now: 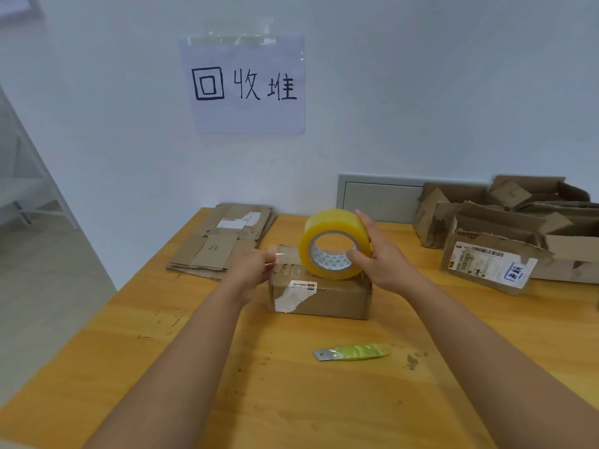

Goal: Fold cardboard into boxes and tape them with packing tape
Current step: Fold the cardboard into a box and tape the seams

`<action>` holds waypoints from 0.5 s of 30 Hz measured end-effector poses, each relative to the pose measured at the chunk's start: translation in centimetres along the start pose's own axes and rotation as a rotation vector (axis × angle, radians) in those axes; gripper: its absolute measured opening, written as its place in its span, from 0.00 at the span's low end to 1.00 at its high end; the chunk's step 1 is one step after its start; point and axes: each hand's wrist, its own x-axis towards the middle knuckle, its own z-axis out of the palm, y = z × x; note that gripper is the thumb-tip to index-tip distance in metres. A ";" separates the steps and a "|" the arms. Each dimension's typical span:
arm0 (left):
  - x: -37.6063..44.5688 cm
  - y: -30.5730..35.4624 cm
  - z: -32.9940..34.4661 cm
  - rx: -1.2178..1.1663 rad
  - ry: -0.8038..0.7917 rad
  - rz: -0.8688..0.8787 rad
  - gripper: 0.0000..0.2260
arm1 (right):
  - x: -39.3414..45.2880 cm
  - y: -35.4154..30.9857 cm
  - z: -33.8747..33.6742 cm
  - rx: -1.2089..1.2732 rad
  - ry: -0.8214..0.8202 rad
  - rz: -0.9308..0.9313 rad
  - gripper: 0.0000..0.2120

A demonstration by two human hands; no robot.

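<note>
Yellowish clear packing tape roll (334, 244) is up in the middle of the scene, standing on edge just above the small closed brown cardboard box (319, 296) at the centre of the orange wooden worktop (291, 400). The right hand (377, 254) grips the roll, thumb hooked into the core and fingers wrapped over the far rim. The left hand (249, 270) pinches the free end of the transparent tape strip (285, 259) and draws it out to the left, over the box top.

So where are we? This box looks folded up already, flaps down, old label on its near face. Whether fresh tape is stuck along its seam I cannot tell; the strip appears to hang just above the lid rather than pressed flat. I judge sealing is only beginning on this one.

Plenty remains, by the look of it. Far left lies a stack of flattened brown cardboard sheets (223, 241), not yet folded. Far right sits a heap of torn, open brown cardboard boxes (505, 228), untaped. Nearer, a small blade with a green wrapped handle (353, 352) waits on the worktop, likely for cutting the strip.
</note>
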 end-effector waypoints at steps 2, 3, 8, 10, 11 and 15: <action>-0.1 -0.1 -0.5 -0.088 -0.001 -0.037 0.03 | 0.5 -0.3 0.3 -0.032 -0.002 -0.014 0.35; 0.0 -0.3 -0.8 -0.099 0.001 -0.055 0.03 | 0.7 -0.4 0.4 -0.047 0.003 -0.016 0.35; 0.6 -1.8 -1.7 -0.094 -0.057 -0.108 0.08 | 0.9 -0.4 0.8 -0.069 0.034 -0.027 0.36; 0.6 -2.2 -1.7 -0.067 -0.072 -0.101 0.07 | 0.7 -0.2 0.9 -0.060 0.043 -0.025 0.36; 0.6 -2.4 -1.7 -0.055 -0.079 -0.096 0.07 | 0.6 -0.1 1.0 -0.060 0.048 -0.026 0.36; 0.8 -2.9 -1.7 -0.013 -0.086 -0.086 0.08 | 0.4 0.1 1.0 -0.070 0.067 -0.023 0.36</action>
